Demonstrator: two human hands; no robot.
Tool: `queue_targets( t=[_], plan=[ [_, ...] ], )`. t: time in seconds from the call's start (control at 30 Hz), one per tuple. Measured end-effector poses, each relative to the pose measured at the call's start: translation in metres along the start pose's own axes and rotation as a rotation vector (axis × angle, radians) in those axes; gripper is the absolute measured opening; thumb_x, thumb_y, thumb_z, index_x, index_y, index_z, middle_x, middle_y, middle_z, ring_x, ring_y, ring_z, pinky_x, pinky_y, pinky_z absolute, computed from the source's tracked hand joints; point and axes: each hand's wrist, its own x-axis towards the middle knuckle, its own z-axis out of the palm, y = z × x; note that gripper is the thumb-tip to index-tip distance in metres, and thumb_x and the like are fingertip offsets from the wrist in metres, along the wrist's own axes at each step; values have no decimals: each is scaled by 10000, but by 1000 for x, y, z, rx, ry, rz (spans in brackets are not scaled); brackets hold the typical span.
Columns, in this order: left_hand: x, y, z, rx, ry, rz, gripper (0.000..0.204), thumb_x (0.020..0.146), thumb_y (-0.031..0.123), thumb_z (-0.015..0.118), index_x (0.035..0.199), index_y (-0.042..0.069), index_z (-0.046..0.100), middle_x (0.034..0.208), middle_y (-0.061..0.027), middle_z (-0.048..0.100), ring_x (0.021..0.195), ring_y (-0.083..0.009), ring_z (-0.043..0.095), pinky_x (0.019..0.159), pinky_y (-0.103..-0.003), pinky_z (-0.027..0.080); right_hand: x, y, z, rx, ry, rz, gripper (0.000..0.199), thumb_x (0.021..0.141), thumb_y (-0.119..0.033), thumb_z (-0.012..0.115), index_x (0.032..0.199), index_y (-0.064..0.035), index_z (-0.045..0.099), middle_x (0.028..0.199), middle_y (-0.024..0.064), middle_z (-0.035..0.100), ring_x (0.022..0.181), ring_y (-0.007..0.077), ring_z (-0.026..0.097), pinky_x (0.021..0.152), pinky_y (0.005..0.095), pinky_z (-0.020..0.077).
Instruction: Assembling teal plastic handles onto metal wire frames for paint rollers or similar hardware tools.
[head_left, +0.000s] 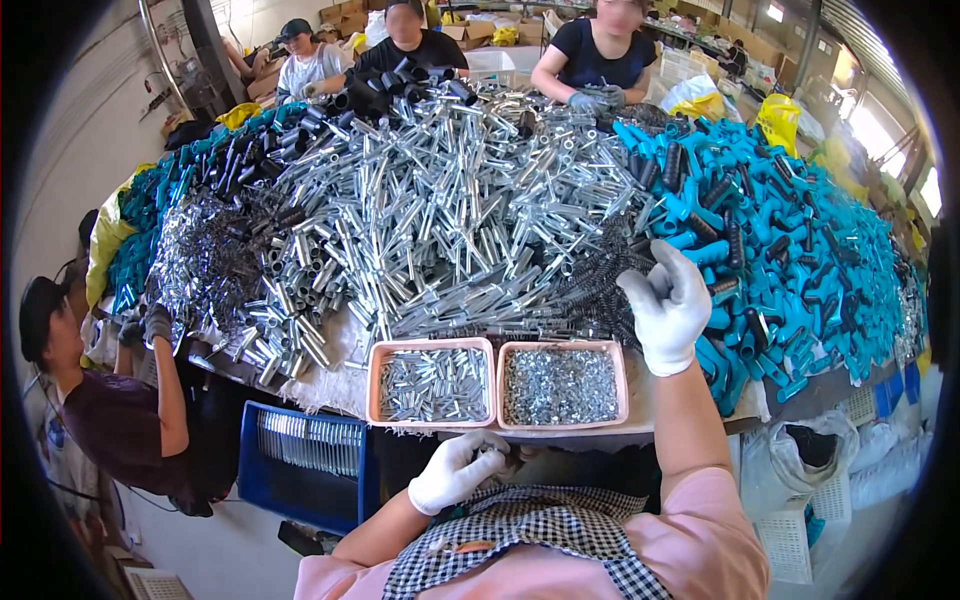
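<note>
Checked cloth (pixel 520 530) and pink sleeves sit closest, low in the view. Just above them the left hand (pixel 455 470), in a white glove, is curled up near the table edge. Its fingers are bent in together, and I cannot tell if they pinch something small.

Two pink trays (pixel 430 345) sit side by side at the table's front. One holds little shiny tubes, the other (pixel 560 345) holds tiny shiny bits. A blue crate (pixel 305 460) stands lower down, left of the trays.

The right hand (pixel 668 305), also in a white glove, is lifted over the table, right of the trays. Its fingers are spread apart and hold nothing. It hovers by dark springs (pixel 600 280) and teal plastic handles (pixel 790 250).

A big heap of silver metal tubes (pixel 440 210) fills the middle of the table. Brown cardboard boxes (pixel 470 30) are stacked far back, and yellow bags (pixel 778 120) lie at the right side.
</note>
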Motion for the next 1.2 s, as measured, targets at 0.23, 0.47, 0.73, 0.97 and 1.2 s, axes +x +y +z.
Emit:
queue_targets(
  t=[0.23, 0.47, 0.73, 0.97, 1.2],
  plan=[
    [4, -11, -6, -101, 10, -39, 212, 962, 121, 544, 1085, -45, 587, 731, -36, 574, 604, -97, 544, 570, -244, 464, -33, -2, -11, -79, -114, 180, 236, 728, -53, 810, 934, -24, 698, 774, 81, 668, 618, 156, 619, 583, 274, 493],
    [3, -12, -3, 8, 6, -59, 220, 964, 119, 533, 1087, -57, 582, 741, -42, 581, 602, -96, 542, 582, -246, 471, -117, 32, -44, -174, -372, 207, 114, 754, -132, 775, 786, -79, 679, 730, 114, 669, 636, 297, 655, 577, 370, 508],
    [-2, -17, 8, 54, 11, -1, 240, 971, 176, 572, 1094, -28, 598, 740, -15, 578, 596, -64, 527, 542, -230, 442, -136, 97, -76, -441, -562, 74, 161, 818, -120, 663, 969, -69, 686, 965, 145, 683, 892, 350, 649, 779, 427, 530],
    [-5, -10, 24, 43, 35, -8, 236, 966, 152, 565, 1095, -44, 591, 752, -2, 570, 610, -55, 523, 556, -220, 442, -116, 148, -87, -576, -608, -1, 230, 839, -79, 570, 1041, -82, 679, 1023, 125, 682, 915, 325, 656, 772, 438, 539],
    [-3, -11, 36, 77, 46, -4, 228, 955, 143, 575, 1080, -46, 605, 755, -2, 570, 618, -54, 532, 562, -220, 446, -77, 184, -76, -793, -763, 147, 172, 822, -136, 602, 957, -53, 666, 1001, 151, 641, 911, 333, 630, 795, 456, 534]
  ],
)
